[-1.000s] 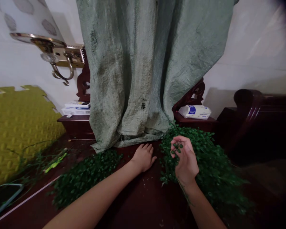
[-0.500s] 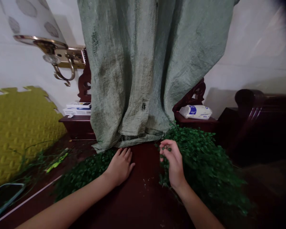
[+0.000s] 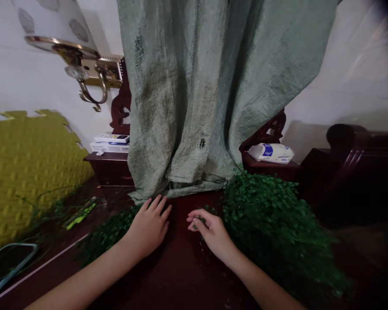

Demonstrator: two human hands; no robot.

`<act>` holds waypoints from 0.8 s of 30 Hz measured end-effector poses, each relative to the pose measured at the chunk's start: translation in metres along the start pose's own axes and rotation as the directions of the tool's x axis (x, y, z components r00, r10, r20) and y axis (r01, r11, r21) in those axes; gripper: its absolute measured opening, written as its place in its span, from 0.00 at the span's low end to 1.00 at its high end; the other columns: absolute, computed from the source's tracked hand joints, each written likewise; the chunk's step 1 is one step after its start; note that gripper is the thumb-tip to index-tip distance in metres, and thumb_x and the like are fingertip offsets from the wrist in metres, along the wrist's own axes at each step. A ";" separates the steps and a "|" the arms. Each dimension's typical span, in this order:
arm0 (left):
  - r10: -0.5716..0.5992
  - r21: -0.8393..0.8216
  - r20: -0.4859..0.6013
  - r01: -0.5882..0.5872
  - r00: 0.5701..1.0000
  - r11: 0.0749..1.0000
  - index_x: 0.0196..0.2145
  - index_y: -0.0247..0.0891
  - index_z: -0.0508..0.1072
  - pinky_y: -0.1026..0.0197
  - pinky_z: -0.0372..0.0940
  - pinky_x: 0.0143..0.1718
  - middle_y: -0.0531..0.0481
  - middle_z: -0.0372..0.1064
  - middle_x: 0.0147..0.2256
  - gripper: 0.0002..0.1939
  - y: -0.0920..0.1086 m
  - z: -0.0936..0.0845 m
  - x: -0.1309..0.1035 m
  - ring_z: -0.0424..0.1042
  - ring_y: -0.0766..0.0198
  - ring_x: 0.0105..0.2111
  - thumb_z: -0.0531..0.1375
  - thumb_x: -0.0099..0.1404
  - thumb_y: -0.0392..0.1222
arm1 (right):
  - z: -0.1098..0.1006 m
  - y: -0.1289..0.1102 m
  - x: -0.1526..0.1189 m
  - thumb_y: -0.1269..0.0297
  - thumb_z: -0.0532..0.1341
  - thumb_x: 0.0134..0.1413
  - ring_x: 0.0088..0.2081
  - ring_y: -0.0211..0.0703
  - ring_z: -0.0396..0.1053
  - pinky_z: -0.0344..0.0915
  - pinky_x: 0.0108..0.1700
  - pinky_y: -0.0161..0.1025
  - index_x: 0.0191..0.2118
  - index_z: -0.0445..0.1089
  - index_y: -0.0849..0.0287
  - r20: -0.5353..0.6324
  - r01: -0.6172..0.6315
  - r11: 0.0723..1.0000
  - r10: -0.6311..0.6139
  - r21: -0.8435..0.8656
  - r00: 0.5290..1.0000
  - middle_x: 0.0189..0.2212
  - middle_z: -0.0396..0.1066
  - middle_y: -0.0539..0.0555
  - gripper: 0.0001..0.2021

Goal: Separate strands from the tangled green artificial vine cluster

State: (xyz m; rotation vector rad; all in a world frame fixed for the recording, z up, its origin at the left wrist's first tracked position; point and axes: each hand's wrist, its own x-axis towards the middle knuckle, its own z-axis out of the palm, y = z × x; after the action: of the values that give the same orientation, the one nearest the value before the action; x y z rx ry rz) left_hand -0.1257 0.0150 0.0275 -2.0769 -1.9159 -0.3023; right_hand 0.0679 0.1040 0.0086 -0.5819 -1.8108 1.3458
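My left hand [image 3: 150, 226] is open, palm down, its fingers apart at the edge of a dark green leafy pile [image 3: 111, 230] on the left. My right hand [image 3: 210, 230] is closed over the dark red wooden surface [image 3: 181, 267], with a small green sprig [image 3: 195, 220] showing between thumb and fingers. To its right spreads a larger heap of leafy green stems [image 3: 268, 215]. Small pale bits lie on the wood below my right hand. Behind both hands hangs a grey-green woven sack [image 3: 194, 99], its lower edge reaching the wood.
A tissue pack [image 3: 273, 153] rests on a ledge at right, and small boxes [image 3: 111, 143] are stacked on one at left. A wall lamp [image 3: 74, 56] juts out above a yellow foam mat [image 3: 29, 168]. A bright green-yellow tool [image 3: 80, 216] lies at left.
My right hand has moved left, away from the larger leafy heap, with green between its fingers. My left hand has shifted slightly left and its fingers have spread more. The view has shifted a little.
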 end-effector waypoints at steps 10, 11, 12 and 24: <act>0.119 -0.380 -0.025 -0.120 0.993 0.917 0.45 0.43 0.75 0.57 0.67 0.53 0.48 0.71 0.53 0.14 -0.001 -0.014 -0.027 0.71 0.60 0.52 0.52 0.70 0.33 | 0.027 -0.002 0.007 0.52 0.54 0.67 0.26 0.38 0.67 0.66 0.32 0.38 0.42 0.67 0.57 0.199 -0.011 0.999 0.018 -0.036 0.980 0.29 0.75 0.50 0.14; 0.114 -0.426 -0.038 -0.119 0.993 0.897 0.45 0.42 0.75 0.56 0.68 0.52 0.47 0.72 0.51 0.13 -0.003 -0.013 -0.029 0.71 0.59 0.50 0.52 0.70 0.33 | 0.029 0.003 0.009 0.51 0.52 0.67 0.24 0.37 0.65 0.64 0.30 0.36 0.42 0.66 0.57 0.205 -0.017 0.999 0.027 -0.050 0.978 0.27 0.72 0.49 0.14; 0.101 -0.458 -0.048 -0.112 0.994 0.882 0.45 0.41 0.75 0.54 0.68 0.51 0.46 0.72 0.50 0.13 -0.004 -0.012 -0.031 0.72 0.58 0.49 0.51 0.71 0.33 | 0.031 0.007 0.012 0.51 0.51 0.68 0.23 0.37 0.63 0.62 0.28 0.35 0.42 0.66 0.57 0.210 -0.021 0.997 0.035 -0.069 0.977 0.24 0.69 0.47 0.15; 0.209 -0.440 -0.088 -0.226 0.974 0.869 0.46 0.39 0.73 0.48 0.68 0.46 0.44 0.72 0.46 0.14 0.011 -0.011 -0.043 0.71 0.52 0.44 0.51 0.69 0.30 | 0.022 -0.003 0.000 0.68 0.51 0.67 0.49 0.44 0.70 0.62 0.52 0.40 0.49 0.68 0.55 0.293 0.102 0.943 -0.005 -0.316 0.956 0.46 0.73 0.53 0.11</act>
State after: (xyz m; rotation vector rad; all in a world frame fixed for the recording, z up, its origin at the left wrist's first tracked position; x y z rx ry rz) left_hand -0.1183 -0.0295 0.0217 -2.5273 -1.6809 -0.7891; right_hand 0.0510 0.0904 0.0082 -0.5216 -2.3003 1.1433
